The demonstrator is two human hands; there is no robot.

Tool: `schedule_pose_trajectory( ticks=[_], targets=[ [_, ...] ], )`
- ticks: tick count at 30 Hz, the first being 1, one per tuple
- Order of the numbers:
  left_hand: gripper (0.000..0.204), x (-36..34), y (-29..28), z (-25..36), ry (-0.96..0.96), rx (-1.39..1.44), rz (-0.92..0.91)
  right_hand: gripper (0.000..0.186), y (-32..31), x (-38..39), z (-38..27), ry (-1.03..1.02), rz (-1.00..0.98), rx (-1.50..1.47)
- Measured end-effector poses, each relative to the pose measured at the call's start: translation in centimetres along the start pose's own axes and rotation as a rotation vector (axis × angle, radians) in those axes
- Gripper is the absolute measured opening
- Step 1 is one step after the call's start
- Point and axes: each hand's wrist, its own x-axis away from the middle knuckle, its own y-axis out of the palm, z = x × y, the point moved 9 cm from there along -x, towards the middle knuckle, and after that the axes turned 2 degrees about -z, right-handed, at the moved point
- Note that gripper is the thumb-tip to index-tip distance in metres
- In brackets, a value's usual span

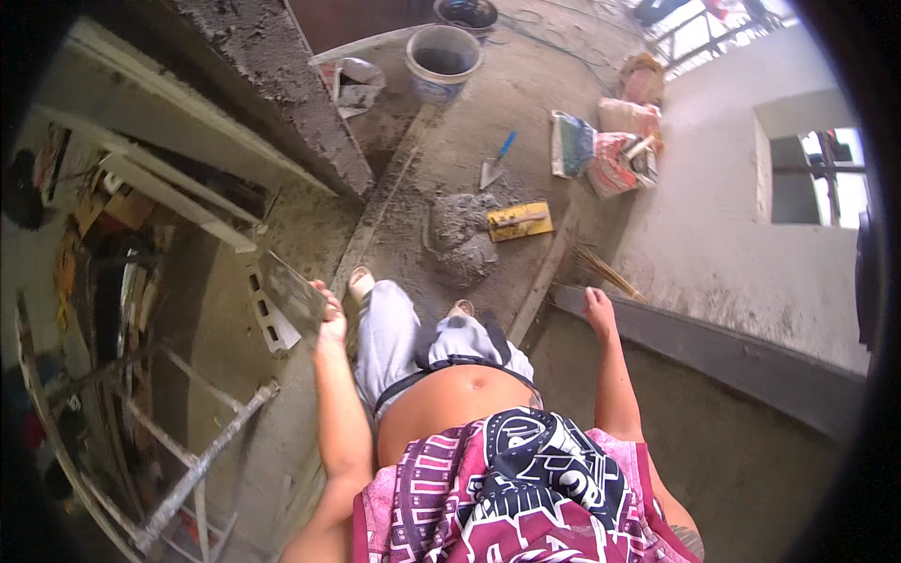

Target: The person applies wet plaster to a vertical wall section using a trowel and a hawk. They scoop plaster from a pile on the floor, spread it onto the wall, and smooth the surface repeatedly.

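My left hand (330,317) is closed on the edge of a flat grey board (293,289), held out to the left beside my leg. My right hand (598,313) hangs out to the right with its fingers curled in, and nothing shows in it. On the floor ahead of my feet lies a heap of wet mortar (458,242). A yellow plastering float (532,220) rests with its handle up at the heap's right edge. Just beyond the heap is a pointed trowel (492,171) with a blue handle.
A whitish bucket (443,66) and a dark bucket (466,13) stand at the far side. Bags (619,161) lean by the right wall. To the left are a rough pillar (282,84), a hollow block (267,314) and a metal frame (202,462). A low ledge (694,352) runs along the right.
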Motion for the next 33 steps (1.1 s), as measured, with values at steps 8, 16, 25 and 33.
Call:
schedule_pose_trajectory(
  ticks=[8,16,25,33],
  targets=[
    [0.023,0.6,1.0,-3.7,0.043,-0.293,0.051,0.046,4.3,0.8,10.0,0.173,-0.209,-0.012],
    [0.040,3.1,22.3,-6.0,0.251,-0.419,-0.436,0.046,2.3,0.1,13.3,0.294,-0.317,0.153],
    [0.063,3.5,22.6,-9.4,0.494,-0.522,-0.298,0.040,-1.4,-16.1,3.6,0.131,-0.336,-0.031],
    [0.051,-3.6,18.7,-4.3,0.675,-0.504,-0.210,0.031,-6.7,-22.7,-6.2,0.040,-0.317,-0.042]
  ],
)
